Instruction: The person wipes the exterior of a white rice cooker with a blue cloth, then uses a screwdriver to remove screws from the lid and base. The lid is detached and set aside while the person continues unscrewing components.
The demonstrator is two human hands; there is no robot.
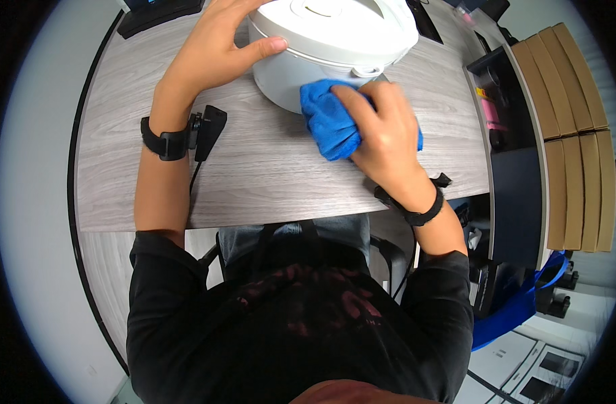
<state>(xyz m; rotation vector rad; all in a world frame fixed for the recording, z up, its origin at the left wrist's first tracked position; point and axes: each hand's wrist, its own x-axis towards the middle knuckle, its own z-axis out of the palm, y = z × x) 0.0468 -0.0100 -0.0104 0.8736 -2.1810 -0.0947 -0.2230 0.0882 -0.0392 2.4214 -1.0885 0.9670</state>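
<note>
A white rice cooker [282, 81] with its lid down stands at the top of the view, partly cut off by the picture's edge. My left hand [219, 48] rests against its left side, thumb lying along the lid's lower rim; the other fingers run partly out of view. Bunched in my right hand [383, 126] is a blue cloth [330, 121], pressed to or just before the cooker's lower front, below the small white latch [367, 71]. Whether the cloth touches the cooker body is hard to tell.
The cooker stands on a grey wood-grain desk [267, 177]. A black device [159, 14] sits at the far left. On the right are a dark open shelf [507, 106] and several cardboard boxes [560, 86]. Straps on both my wrists carry black devices with cables.
</note>
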